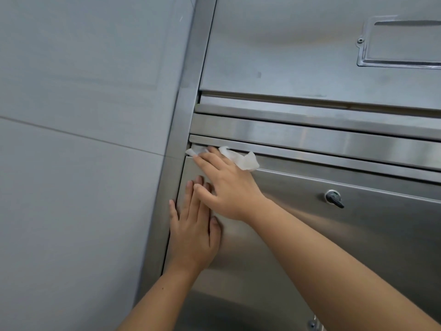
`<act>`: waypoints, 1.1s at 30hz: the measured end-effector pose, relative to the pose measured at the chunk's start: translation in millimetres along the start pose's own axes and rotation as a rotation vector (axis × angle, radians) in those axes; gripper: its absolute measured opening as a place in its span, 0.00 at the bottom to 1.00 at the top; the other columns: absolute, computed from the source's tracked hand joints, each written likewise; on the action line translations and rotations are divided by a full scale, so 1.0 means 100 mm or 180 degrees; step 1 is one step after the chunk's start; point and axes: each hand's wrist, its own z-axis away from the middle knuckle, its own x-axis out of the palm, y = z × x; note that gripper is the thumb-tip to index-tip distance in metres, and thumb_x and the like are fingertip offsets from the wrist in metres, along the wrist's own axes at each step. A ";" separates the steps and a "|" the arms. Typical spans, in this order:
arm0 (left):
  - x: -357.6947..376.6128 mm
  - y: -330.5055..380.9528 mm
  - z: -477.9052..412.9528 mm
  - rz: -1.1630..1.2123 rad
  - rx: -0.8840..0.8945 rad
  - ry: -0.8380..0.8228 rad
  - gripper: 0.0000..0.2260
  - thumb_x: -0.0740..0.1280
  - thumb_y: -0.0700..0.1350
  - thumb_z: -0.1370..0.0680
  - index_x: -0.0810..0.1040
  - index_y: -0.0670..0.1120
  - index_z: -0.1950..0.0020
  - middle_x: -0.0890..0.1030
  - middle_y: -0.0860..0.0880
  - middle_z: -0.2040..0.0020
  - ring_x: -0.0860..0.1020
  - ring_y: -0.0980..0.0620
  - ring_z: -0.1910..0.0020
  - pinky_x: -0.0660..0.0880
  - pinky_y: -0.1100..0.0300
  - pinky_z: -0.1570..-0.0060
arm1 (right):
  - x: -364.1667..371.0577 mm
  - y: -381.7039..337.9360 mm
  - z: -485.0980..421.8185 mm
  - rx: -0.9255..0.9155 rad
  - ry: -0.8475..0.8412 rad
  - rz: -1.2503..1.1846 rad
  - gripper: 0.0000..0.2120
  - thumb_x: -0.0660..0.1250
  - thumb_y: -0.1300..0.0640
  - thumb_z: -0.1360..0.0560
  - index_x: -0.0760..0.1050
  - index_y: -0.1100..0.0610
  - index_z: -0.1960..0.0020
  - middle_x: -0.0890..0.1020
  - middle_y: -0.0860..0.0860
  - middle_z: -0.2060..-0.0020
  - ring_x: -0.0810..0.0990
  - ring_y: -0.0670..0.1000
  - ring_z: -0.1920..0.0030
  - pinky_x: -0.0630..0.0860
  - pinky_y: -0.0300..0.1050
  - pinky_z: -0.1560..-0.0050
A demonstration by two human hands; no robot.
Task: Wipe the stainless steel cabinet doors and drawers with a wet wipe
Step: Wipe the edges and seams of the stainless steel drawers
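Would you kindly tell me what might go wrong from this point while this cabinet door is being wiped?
1. The right hand presses the wet wipe along the top edge of the lower door; wipe or fingertips might catch on that thin metal edge.
2. The left hand lies flat on the door, so it may leave fingerprints on the steel.
3. The lock further right has a dark part sticking out; a wide sweep could knock it.

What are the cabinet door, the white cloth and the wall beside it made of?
Door: looks like brushed stainless steel, grey with soft streaky reflections. Cloth: thin, crumpled white sheet under the right hand, probably a disposable wipe; dampness can't be seen. Wall: smooth matte grey panels with a thin joint line, likely tile.
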 end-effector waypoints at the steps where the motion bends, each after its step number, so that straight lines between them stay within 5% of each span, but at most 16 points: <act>1: 0.00 0.00 0.00 -0.0005 -0.0004 -0.0009 0.24 0.51 0.46 0.22 0.62 0.41 0.27 0.61 0.44 0.26 0.55 0.48 0.26 0.49 0.37 0.33 | -0.01 0.00 -0.02 -0.0012 -0.0055 -0.0039 0.26 0.56 0.47 0.22 0.59 0.52 0.26 0.64 0.44 0.30 0.50 0.44 0.26 0.67 0.47 0.40; 9: 0.00 -0.01 0.00 -0.0071 0.0014 0.0000 0.26 0.51 0.46 0.24 0.56 0.42 0.25 0.60 0.43 0.25 0.54 0.48 0.26 0.50 0.37 0.33 | -0.12 0.18 0.18 -0.0019 0.0033 0.0020 0.25 0.58 0.47 0.23 0.63 0.53 0.28 0.67 0.45 0.32 0.52 0.45 0.27 0.67 0.46 0.41; 15: 0.01 0.01 0.00 -0.0100 0.0022 0.0047 0.24 0.51 0.46 0.23 0.62 0.41 0.27 0.61 0.44 0.27 0.60 0.44 0.27 0.47 0.37 0.34 | -0.01 0.00 -0.04 0.0021 -0.0149 -0.0230 0.25 0.56 0.48 0.22 0.60 0.52 0.27 0.63 0.44 0.30 0.48 0.42 0.28 0.65 0.49 0.38; 29: -0.05 0.16 0.04 -0.0480 -0.0151 -0.0156 0.27 0.50 0.46 0.25 0.61 0.35 0.28 0.60 0.38 0.27 0.58 0.41 0.27 0.54 0.36 0.34 | -0.20 0.47 0.93 0.0226 0.0269 0.0013 0.31 0.62 0.46 0.24 0.58 0.55 0.25 0.50 0.53 0.24 0.38 0.50 0.25 0.36 0.40 0.29; 33: -0.07 0.31 0.06 -0.0348 -0.0197 -0.0165 0.26 0.49 0.47 0.24 0.62 0.34 0.29 0.60 0.37 0.28 0.58 0.40 0.28 0.52 0.36 0.34 | -0.12 0.35 0.98 0.0381 0.0461 -0.0013 0.32 0.62 0.46 0.25 0.59 0.59 0.26 0.47 0.57 0.25 0.37 0.56 0.26 0.38 0.51 0.26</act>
